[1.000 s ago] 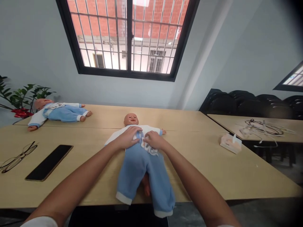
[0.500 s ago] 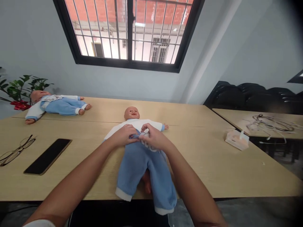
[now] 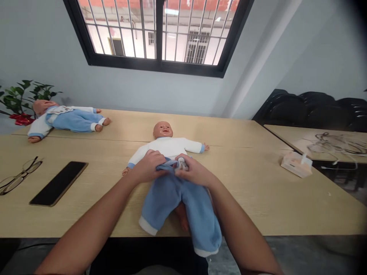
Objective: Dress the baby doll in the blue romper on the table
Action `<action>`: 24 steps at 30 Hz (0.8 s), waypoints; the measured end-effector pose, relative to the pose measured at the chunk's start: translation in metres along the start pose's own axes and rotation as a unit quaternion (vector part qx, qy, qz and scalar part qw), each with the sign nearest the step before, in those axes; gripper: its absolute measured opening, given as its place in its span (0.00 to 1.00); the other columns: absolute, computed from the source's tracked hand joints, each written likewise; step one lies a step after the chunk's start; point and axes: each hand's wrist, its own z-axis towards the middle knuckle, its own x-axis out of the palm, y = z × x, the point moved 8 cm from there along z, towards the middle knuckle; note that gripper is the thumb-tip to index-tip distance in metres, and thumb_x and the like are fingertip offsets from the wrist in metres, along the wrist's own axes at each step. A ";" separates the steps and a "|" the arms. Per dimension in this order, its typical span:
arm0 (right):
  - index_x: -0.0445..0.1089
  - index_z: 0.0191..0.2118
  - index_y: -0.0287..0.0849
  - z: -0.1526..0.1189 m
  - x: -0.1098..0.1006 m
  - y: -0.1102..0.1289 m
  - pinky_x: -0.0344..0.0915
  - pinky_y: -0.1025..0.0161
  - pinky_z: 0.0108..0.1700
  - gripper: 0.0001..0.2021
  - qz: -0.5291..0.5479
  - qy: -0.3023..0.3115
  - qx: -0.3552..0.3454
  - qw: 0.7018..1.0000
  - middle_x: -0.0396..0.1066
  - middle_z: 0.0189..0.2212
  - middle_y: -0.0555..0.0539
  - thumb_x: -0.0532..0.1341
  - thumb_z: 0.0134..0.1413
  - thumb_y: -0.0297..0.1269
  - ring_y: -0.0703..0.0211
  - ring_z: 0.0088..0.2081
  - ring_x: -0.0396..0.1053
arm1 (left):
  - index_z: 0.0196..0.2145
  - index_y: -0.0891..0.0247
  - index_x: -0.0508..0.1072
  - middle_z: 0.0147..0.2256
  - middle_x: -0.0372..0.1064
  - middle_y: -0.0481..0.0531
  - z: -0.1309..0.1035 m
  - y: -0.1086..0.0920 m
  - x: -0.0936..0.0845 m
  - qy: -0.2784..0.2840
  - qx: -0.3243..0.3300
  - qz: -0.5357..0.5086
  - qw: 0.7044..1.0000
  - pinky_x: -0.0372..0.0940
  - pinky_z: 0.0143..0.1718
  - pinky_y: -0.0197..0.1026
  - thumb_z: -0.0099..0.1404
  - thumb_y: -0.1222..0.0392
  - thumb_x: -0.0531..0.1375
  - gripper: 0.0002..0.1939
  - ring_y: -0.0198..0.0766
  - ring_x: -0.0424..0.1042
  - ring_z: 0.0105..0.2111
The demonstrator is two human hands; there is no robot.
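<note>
Pants [image 3: 169,194], blue ones, lie over the doll's [image 3: 168,146] lower half at the table's [image 3: 246,202] near edge, and from my end I've got left hand [image 3: 149,167] and right hand [image 3: 195,170] both curled closed on the bunched waist, phone [image 3: 59,183] and glasses [image 3: 24,173] off left, tissue box [image 3: 295,165] well right.

Matt cloth trousers [image 3: 163,194], glossy plastic-looking doll head [image 3: 163,130] and smooth, wood-grained tabletop [image 3: 246,194]
</note>
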 end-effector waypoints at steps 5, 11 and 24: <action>0.75 0.48 0.46 -0.002 0.017 -0.001 0.67 0.57 0.49 0.12 -0.011 0.097 0.014 0.995 0.79 0.46 0.48 0.66 0.60 0.43 0.51 0.44 0.73 | 0.44 0.60 0.74 0.43 0.74 0.56 -0.012 -0.007 -0.008 -0.056 0.004 -0.111 0.992 0.63 0.53 0.48 0.74 0.49 0.53 0.14 0.45 0.70 0.47; 0.77 0.46 0.43 -0.003 0.004 -0.003 0.66 0.53 0.56 0.12 0.080 0.083 -0.001 0.993 0.79 0.46 0.47 0.60 0.65 0.43 0.51 0.48 0.73 | 0.34 0.61 0.72 0.32 0.69 0.51 -0.014 -0.016 0.010 0.026 -0.015 -0.092 0.995 0.62 0.38 0.43 0.69 0.37 0.58 0.22 0.42 0.67 0.33; 0.77 0.42 0.39 -0.011 0.022 -0.016 0.70 0.60 0.44 0.20 0.153 0.195 0.070 0.966 0.77 0.39 0.47 0.71 0.53 0.51 0.54 0.40 0.73 | 0.43 0.65 0.72 0.35 0.70 0.51 -0.017 0.004 0.017 -0.029 -0.171 -0.460 0.871 0.63 0.33 0.37 0.72 0.32 0.50 0.30 0.37 0.67 0.33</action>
